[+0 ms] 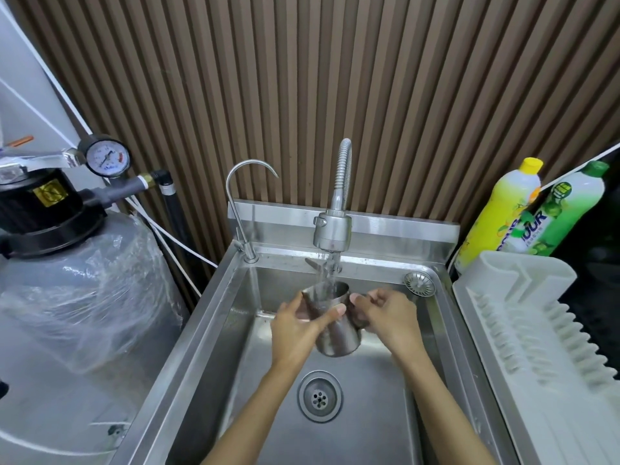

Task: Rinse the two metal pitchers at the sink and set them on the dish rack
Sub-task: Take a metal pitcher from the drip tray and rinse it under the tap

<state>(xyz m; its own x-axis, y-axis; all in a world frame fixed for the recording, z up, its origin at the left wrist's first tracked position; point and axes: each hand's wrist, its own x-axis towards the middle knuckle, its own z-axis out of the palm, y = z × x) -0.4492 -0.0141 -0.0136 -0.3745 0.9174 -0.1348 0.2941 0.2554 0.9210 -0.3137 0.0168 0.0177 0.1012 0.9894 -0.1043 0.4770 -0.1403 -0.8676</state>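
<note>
One metal pitcher point(337, 333) is held over the steel sink point(214, 330), its mouth tilted up under the flexible faucet point(332, 229). Water runs from the faucet head into the pitcher. My left hand point(297, 327) wraps the pitcher's left side, thumb across its front. My right hand point(385, 315) grips the right side, at the handle. The white plastic dish rack point(523, 313) lies to the right of the sink with nothing on it. A second pitcher is not in view.
A thin gooseneck tap point(240, 209) stands at the sink's back left. The drain point(319, 396) is in the basin floor, a strainer point(419, 284) on the back right rim. Two dish soap bottles point(500, 213) stand behind the rack. A filter tank point(77, 290) with gauge is on the left.
</note>
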